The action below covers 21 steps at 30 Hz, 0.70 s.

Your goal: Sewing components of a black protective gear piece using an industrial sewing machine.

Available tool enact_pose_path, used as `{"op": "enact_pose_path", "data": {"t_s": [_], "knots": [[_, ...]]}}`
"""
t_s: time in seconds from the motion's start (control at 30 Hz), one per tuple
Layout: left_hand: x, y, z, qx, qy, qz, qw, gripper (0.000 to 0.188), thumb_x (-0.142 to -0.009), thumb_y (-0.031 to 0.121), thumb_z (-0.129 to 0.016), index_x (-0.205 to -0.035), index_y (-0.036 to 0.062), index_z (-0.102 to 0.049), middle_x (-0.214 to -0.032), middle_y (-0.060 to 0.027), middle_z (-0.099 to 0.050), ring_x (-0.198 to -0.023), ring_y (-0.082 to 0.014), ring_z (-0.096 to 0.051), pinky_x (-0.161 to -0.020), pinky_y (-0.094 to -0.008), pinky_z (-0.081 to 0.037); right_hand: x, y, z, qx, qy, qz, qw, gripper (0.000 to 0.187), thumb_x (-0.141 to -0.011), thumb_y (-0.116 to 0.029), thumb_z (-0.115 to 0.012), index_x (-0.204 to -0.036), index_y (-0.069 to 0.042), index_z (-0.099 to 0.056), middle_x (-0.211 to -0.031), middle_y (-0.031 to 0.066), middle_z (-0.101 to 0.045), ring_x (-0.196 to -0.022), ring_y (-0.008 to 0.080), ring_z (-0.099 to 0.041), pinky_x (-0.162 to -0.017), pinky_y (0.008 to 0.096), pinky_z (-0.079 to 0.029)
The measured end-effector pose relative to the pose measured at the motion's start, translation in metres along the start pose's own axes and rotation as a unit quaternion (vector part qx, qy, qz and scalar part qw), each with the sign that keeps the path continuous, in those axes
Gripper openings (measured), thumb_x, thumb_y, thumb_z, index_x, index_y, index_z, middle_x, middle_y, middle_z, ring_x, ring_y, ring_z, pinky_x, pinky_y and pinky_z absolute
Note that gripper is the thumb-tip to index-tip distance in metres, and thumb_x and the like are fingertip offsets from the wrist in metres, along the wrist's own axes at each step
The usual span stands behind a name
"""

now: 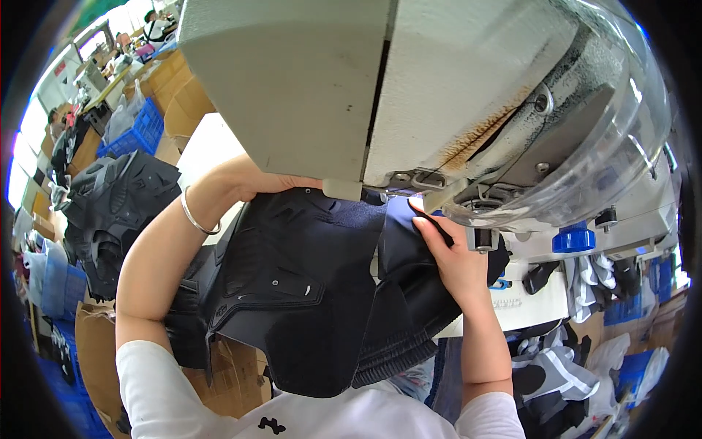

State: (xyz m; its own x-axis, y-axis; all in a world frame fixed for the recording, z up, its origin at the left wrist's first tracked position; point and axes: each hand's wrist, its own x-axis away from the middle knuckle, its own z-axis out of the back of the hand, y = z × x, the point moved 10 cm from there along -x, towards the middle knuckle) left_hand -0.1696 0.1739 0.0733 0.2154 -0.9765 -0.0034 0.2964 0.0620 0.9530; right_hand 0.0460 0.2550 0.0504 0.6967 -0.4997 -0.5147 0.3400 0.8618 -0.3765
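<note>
A large black padded piece (300, 293) with moulded panels and a gathered, ribbed edge lies under the white sewing machine head (292, 80) and hangs toward my lap. My left hand (281, 183) rests along its far left edge, fingers stretched out flat; the machine head covers part of this hand. To the right of the needle area, my right hand (457, 256) is closed on the black piece, gripping a narrow edge that looks reddish between thumb and fingers. A small light shines on the fabric beside the needle, which I cannot make out.
A clear curved guard (621, 139) and a blue knob (574, 238) sit on the machine's right. More black padded pieces (121, 212) are piled at left, near a blue crate (135, 132) and cardboard boxes (102, 358). Grey and black cut parts (552, 373) lie at right.
</note>
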Motion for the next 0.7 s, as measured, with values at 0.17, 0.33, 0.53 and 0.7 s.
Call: {"op": "enact_pose_path", "data": {"t_s": [0.17,0.33,0.53,0.7], "knots": [[-0.002,0.009,-0.005,-0.033,-0.031,-0.031,0.999,0.030,-0.080,0.013,-0.076,-0.107,0.0019,-0.068,-0.099,-0.0071,-0.068,-0.086,-0.0125,-0.061,-0.070,-0.0234,-0.052,-0.006,-0.002,0.005,0.008,0.024,-0.025,0.999,0.021,-0.081,-0.021,-0.075,-0.099,-0.010,-0.074,-0.088,0.0071,-0.070,-0.080,0.0229,-0.067,-0.072,0.0302,-0.050],[0.011,0.013,-0.012,-0.102,0.006,0.022,0.995,0.031,-0.080,0.014,-0.076,-0.108,0.0019,-0.068,-0.098,-0.0059,-0.069,-0.088,-0.0135,-0.061,-0.075,-0.0256,-0.051,-0.009,-0.003,0.014,-0.052,0.059,-0.007,0.997,0.021,-0.081,-0.023,-0.076,-0.093,-0.006,-0.073,-0.083,0.0086,-0.071,-0.077,0.0208,-0.068,-0.073,0.0290,-0.050],[0.024,0.047,-0.015,-0.245,0.054,-0.080,0.965,0.036,-0.079,0.016,-0.077,-0.109,0.0007,-0.066,-0.101,-0.0065,-0.069,-0.093,-0.0161,-0.061,-0.084,-0.0310,-0.048,-0.011,-0.009,0.014,-0.037,0.041,0.040,0.998,0.026,-0.083,-0.028,-0.074,-0.099,-0.008,-0.072,-0.090,0.0064,-0.071,-0.081,0.0177,-0.067,-0.075,0.0277,-0.050],[0.024,0.043,-0.015,-0.243,0.045,-0.081,0.966,0.034,-0.079,0.012,-0.076,-0.110,0.0012,-0.066,-0.101,-0.0061,-0.069,-0.091,-0.0146,-0.061,-0.081,-0.0295,-0.050,-0.016,-0.010,0.015,-0.076,0.039,0.007,0.996,0.023,-0.084,-0.026,-0.073,-0.096,-0.006,-0.072,-0.088,0.0067,-0.071,-0.078,0.0172,-0.066,-0.075,0.0268,-0.049]]}}
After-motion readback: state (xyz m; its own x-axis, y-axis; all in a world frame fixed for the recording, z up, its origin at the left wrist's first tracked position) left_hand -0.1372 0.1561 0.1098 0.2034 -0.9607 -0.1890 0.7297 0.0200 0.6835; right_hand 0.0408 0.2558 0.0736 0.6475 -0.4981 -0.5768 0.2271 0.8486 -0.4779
